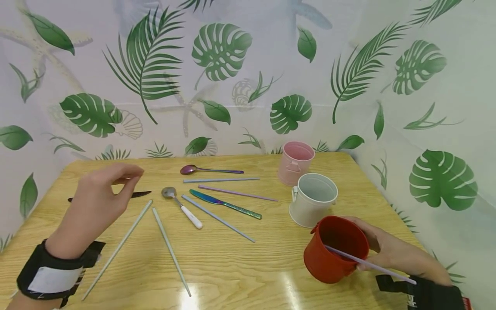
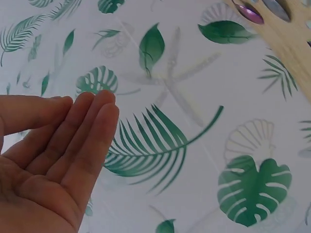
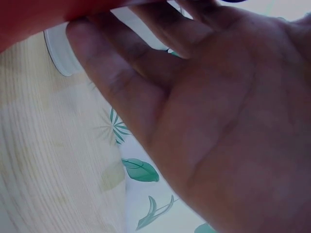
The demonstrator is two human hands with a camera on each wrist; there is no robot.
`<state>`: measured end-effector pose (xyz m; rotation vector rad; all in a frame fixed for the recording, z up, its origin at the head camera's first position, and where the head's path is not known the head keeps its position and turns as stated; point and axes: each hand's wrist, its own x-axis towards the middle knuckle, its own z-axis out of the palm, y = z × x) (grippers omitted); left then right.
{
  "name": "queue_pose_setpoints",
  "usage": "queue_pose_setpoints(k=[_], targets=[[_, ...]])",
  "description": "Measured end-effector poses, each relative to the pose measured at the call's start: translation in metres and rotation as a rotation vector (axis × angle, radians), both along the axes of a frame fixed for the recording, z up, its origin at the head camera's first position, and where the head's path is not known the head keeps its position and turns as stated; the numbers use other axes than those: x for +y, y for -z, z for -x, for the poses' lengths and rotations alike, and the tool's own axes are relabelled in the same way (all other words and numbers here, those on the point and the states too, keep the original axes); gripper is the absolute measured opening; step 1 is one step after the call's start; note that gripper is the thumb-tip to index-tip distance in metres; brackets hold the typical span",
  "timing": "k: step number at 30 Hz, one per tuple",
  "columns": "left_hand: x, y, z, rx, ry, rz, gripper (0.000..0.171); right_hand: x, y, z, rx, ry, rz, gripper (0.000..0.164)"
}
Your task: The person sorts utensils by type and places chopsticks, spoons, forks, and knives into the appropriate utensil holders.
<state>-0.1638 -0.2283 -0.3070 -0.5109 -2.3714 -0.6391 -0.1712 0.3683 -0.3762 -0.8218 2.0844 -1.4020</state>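
My right hand (image 1: 393, 254) grips a small red bucket (image 1: 329, 265) at the table's right front, tilted slightly. A purple chopstick (image 1: 381, 268) stands slanted in it, its outer end reaching over my wrist. In the right wrist view, my fingers lie along the red bucket's wall (image 3: 39, 19). My left hand (image 1: 102, 196) is raised over the left side of the table and holds nothing. Its thumb comes close to the fairly straight fingers, as the left wrist view shows. Behind it, partly hidden, lies a dark knife (image 1: 140, 194). Two pale green chopsticks (image 1: 170, 249) lie close by.
Beyond the red bucket stand a white bucket (image 1: 310, 211) and a pink bucket (image 1: 290, 170). Mid-table are a white-handled spoon (image 1: 190, 216), a rainbow knife (image 1: 228, 205), a purple spoon (image 1: 213, 170), two blue chopsticks (image 1: 221, 221) and another purple chopstick (image 1: 240, 193). A leaf-printed cloth (image 1: 248, 116) hangs behind.
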Motion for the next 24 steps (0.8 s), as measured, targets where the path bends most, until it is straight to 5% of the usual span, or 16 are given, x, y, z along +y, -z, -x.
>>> queue_pose_setpoints(k=[10,18,24], targets=[[-0.059,0.026,0.004,-0.097,-0.218,-0.039,0.020,0.000,0.003,-0.004,-0.036,0.004,0.007,0.078],[-0.090,0.049,0.015,-0.357,-0.331,0.020,0.028,0.001,0.006,-0.004,-0.001,0.017,0.006,0.080],[-0.112,0.070,0.021,-0.513,-0.325,0.061,0.031,0.001,0.009,-0.002,0.048,-0.002,0.013,0.083]])
